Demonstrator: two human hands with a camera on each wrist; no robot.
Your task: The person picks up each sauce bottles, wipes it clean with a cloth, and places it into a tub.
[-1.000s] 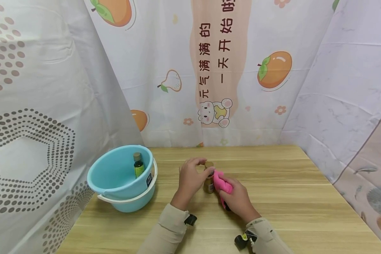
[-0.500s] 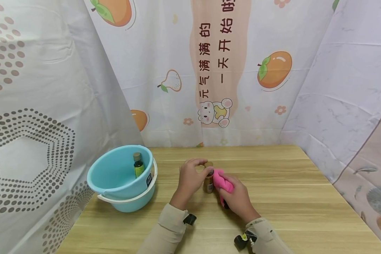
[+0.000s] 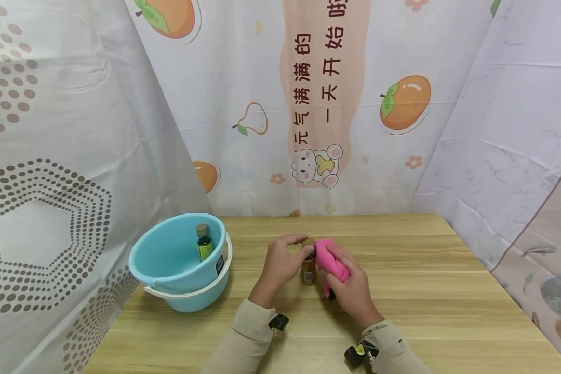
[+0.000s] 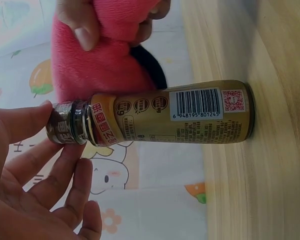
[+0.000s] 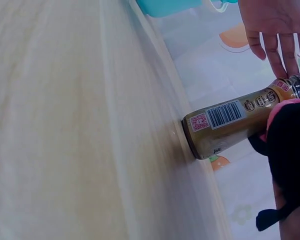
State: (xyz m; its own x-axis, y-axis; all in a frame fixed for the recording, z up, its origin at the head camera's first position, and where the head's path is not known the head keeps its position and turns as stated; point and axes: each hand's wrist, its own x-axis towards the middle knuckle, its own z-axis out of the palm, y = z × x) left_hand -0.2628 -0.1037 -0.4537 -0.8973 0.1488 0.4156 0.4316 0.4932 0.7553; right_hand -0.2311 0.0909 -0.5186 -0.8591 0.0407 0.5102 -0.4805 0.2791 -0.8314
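Note:
A small gold bottle (image 3: 308, 271) with a barcode label (image 4: 195, 104) stands upright on the wooden table (image 3: 402, 259). My left hand (image 3: 287, 254) pinches its dark cap (image 4: 65, 123) between thumb and fingertips. My right hand (image 3: 354, 290) grips a pink cloth (image 3: 331, 259) and presses it against the right side of the bottle, up by the neck. The left wrist view shows the cloth (image 4: 100, 70) behind the orange neck band. In the right wrist view the bottle (image 5: 225, 127) stands on the table, with the cloth (image 5: 290, 150) in shadow beside it.
A light blue bucket (image 3: 168, 283) with a white handle stands at the table's left. A small green bottle (image 3: 203, 243) stands inside it. Printed curtains hang on the left, back and right of the table. Bare wood lies to the right of my hands.
My right hand has slid the pink cloth up the bottle's side, from the body toward the neck. The left hand and bottle stay where they were.

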